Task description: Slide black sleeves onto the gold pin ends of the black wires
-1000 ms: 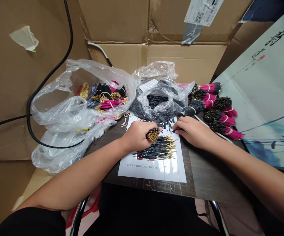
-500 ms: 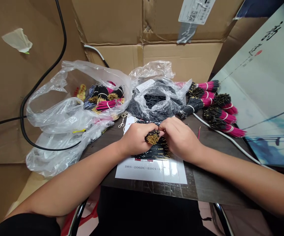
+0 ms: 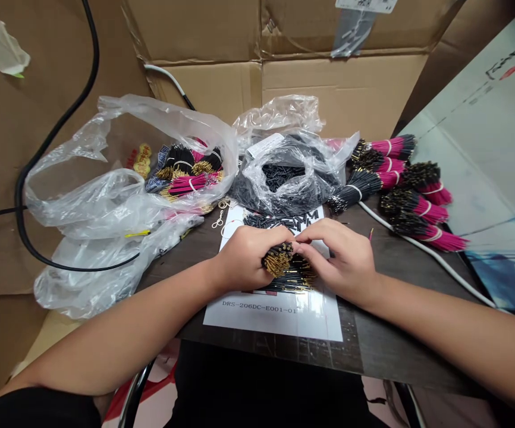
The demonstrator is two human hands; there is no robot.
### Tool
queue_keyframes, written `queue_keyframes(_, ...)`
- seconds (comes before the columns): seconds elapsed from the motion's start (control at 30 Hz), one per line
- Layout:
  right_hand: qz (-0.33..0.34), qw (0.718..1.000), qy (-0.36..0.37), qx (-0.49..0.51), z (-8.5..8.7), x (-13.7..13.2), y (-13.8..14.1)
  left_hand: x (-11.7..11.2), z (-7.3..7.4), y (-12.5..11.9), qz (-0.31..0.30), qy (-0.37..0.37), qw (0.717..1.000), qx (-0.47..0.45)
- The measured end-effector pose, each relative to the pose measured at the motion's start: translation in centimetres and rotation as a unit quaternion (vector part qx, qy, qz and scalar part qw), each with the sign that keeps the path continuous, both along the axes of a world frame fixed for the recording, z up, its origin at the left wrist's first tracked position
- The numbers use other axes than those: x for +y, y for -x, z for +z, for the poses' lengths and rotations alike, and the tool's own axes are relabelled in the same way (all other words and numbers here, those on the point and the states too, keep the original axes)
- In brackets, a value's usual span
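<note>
My left hand [image 3: 244,258] is closed round a bundle of thin black wires with gold tips [image 3: 277,260], the gold ends pointing right. My right hand [image 3: 342,258] rests against that bundle, its fingers curled over a loose pile of the same black wires [image 3: 294,278] that lies on a white printed sheet [image 3: 279,312]. What the right fingertips pinch is hidden. Both hands sit above the middle of a dark small table [image 3: 391,339].
A clear bag of small black pieces [image 3: 284,178] lies just beyond the hands. Another clear bag [image 3: 119,178] at the left holds pink and black wire bundles. Tied pink and black bundles [image 3: 400,184] lie at the right, by a white cable [image 3: 427,252]. Cardboard boxes [image 3: 284,77] surround the table.
My right hand has moved left from the sheet's top edge to the bundle in my left hand and now covers the loose wires. The view has shifted slightly downward.
</note>
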State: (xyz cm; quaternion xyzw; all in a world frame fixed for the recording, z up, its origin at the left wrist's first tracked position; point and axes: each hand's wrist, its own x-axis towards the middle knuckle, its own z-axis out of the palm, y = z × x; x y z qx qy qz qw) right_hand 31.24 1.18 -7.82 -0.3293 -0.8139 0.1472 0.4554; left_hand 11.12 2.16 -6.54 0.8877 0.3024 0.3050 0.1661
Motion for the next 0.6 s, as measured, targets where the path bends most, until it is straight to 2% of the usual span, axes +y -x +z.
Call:
queue_keyframes(0.17,0.016,0.999,0.015,0.033,-0.1,-0.2,0.0,-0.2,-0.1,-0.1,0.021,-0.020,1.000,-0.005)
queue_keyframes(0.4,-0.027,0.995,-0.026,0.094,0.2,-0.6,-0.1,0.0,0.0,-0.2,0.034,-0.099,0.993,0.047)
queue_keyframes(0.6,0.023,0.995,-0.063,0.071,0.4,-1.1,-0.5,-0.1,0.0,-0.4,0.060,-0.140,0.983,0.099)
